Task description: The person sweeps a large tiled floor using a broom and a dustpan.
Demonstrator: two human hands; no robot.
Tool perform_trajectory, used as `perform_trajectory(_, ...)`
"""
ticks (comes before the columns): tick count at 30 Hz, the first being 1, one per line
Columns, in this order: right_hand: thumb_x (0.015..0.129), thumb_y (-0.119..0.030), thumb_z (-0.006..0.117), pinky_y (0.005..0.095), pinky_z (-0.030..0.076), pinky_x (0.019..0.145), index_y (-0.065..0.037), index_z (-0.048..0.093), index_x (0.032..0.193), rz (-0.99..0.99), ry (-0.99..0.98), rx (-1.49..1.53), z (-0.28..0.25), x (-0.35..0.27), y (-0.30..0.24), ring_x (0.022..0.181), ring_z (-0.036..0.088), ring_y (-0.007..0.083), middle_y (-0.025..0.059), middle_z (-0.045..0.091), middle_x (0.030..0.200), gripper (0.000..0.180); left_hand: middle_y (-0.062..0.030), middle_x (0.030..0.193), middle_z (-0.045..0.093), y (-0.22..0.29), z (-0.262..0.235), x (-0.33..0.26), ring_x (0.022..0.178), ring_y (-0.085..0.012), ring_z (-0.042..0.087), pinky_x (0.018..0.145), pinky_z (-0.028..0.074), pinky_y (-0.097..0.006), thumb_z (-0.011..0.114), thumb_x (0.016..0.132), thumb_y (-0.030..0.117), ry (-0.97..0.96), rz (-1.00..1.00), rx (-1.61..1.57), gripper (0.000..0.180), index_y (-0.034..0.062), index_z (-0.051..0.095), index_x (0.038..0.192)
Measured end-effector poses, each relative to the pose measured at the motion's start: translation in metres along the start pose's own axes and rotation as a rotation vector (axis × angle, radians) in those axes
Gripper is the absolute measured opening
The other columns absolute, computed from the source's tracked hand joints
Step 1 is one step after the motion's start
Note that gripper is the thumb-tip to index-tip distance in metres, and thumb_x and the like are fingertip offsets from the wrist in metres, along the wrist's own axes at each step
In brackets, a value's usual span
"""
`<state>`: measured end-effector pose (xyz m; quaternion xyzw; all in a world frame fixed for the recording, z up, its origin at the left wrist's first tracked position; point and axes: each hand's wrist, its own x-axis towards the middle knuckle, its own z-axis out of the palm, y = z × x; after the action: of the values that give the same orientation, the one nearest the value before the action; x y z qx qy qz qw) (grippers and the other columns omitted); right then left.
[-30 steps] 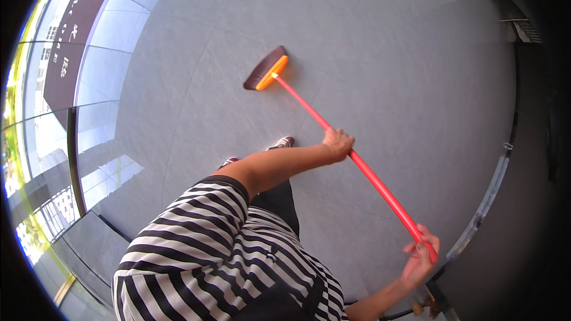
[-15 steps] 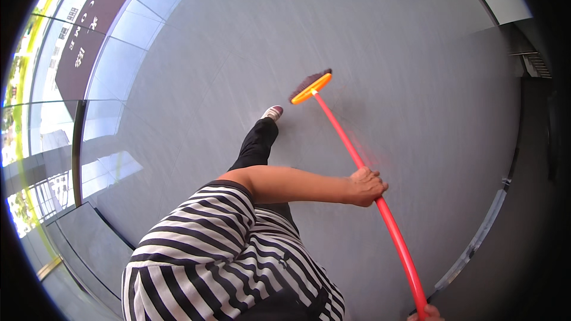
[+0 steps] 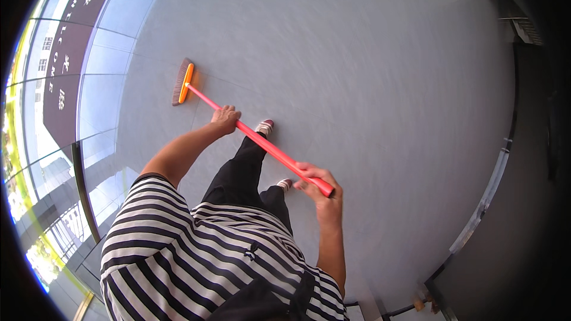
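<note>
On the grey tiled floor (image 3: pixel 369 83), broom head (image 3: pixel 182 82) with orange block and brown bristles sits ahead-left of the person, near the glass wall (image 3: pixel 89 71). Red handle (image 3: pixel 262 141) runs diagonally back. Left hand (image 3: pixel 225 119) is wrapped around mid-handle; right hand (image 3: pixel 321 189) is clenched on the handle's top end. Shoes (image 3: pixel 264 126) just beside the handle.

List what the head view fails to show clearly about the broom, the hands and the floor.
- Broom: bristle tips foreshortened, floor contact unclear; handle hidden inside the left hand and right hand.
- Right hand: palm faces away.
- Floor: motion blur; dust too fine to see.
- Shoes: partly hidden by the trousers and the handle.
</note>
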<state>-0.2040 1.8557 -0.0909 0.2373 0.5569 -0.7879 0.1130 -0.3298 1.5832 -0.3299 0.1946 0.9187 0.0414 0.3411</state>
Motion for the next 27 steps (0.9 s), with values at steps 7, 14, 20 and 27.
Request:
perform_trajectory(7, 0.069, -0.006, 0.048, 0.0263, 0.045, 0.057, 0.002, 0.052, 0.082, -0.286, 0.613, -0.597, -0.072, -0.112, -0.184, 0.057, 0.054, 0.0202, 0.0227, 0.057, 0.097, 0.016, -0.0047, 0.096, 0.060, 0.307, -0.087, 0.043, 0.102, -0.0219, 0.051, 0.076, 0.036, -0.044, 0.054, 0.079, 0.019, -0.123, 0.597, -0.279, 0.021, 0.0146, 0.057, 0.099)
perform_trajectory(14, 0.078, -0.019, 0.056, 0.0379, 0.051, 0.057, 0.005, 0.050, 0.074, -0.609, 0.476, -1.221, -0.005, -0.133, -0.235, 0.060, 0.058, 0.0334, 0.0294, 0.057, 0.074, 0.025, -0.0036, 0.087, 0.059, 0.416, -0.150, 0.036, 0.098, -0.0206, 0.052, 0.073, 0.042, -0.037, 0.054, 0.076, 0.015, -0.069, 1.078, -0.385, 0.018, 0.0116, 0.054, 0.093)
perform_trajectory(20, 0.081, -0.024, 0.052, 0.0361, 0.052, 0.059, 0.004, 0.049, 0.071, -0.846, 0.631, -0.769, -0.058, -0.180, -0.230, 0.061, 0.059, 0.0339, 0.0305, 0.057, 0.073, 0.031, -0.0031, 0.077, 0.057, 0.349, -0.177, 0.005, 0.085, -0.0221, 0.055, 0.064, 0.043, -0.038, 0.057, 0.073, 0.014, 0.101, 0.965, -0.288, 0.014, 0.0067, 0.052, 0.085)
perform_trajectory(27, 0.067, 0.000, 0.055, 0.0278, 0.047, 0.059, 0.003, 0.054, 0.080, -0.285, 0.238, -0.050, -0.094, 0.014, -0.137, 0.062, 0.056, 0.0188, 0.0237, 0.059, 0.093, 0.013, -0.0096, 0.084, 0.062, 0.136, -0.142, 0.074, 0.091, -0.0270, 0.057, 0.067, 0.048, -0.041, 0.061, 0.069, 0.014, 0.090, 0.309, -0.047, 0.018, 0.0079, 0.058, 0.086)
